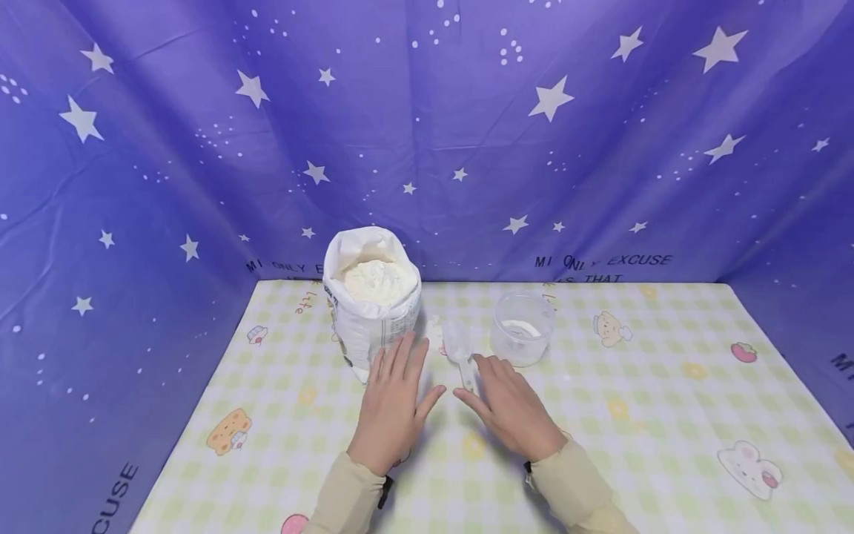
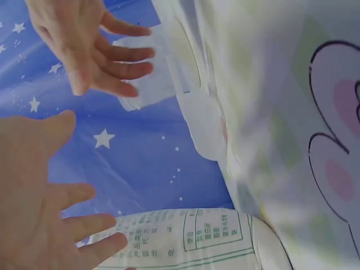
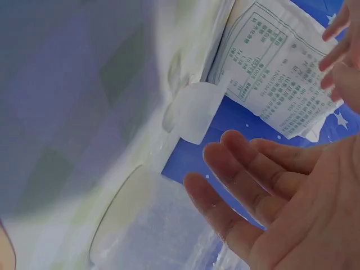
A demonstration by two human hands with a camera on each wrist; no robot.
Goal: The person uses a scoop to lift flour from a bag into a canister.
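- Above table (image 1: pixel 667 415), palms down: bare L hand (image 1: pixel 390 411) + bare R hand (image 1: pixel 512 404), thumbs near each other, small gap btwn. Gap = clock centre, 12 = far edge.
- L hand: wide, fingers straight + spread, gripping nothing; aimed approx 12–1 o'clock, just in front of bag (image 1: pixel 363 326). Contact w/ bag: can't tell.
- R hand: wide, fingers nearly straight + close together, gripping nothing; aimed approx 11 o'clock, near scoop and container (image 1: pixel 523 345). Contact w/ scoop handle: can't tell.
- At 11 o'clock: bag, white, upright, top open, heaped w/ white powder (image 1: pixel 379 282); green print on side facing hands, per wrist views.
- Just past 12: scoop (image 1: pixel 460 350), clear/whitish, lying btwn bag + container; bowl to 11–12, handle to approx 5.
- At approx 2 o'clock: container, clear, round, upright; white patch visible thru wall, powder or not: can't tell.
- Cloth on table: pale green/white checks, cartoon prints.
- Bkgd: blue-purple curtain (image 1: pixel 427 119) w/ white stars + lettering.
- At 5 + 7 o'clock: cream sleeves (image 1: pixel 577 486).
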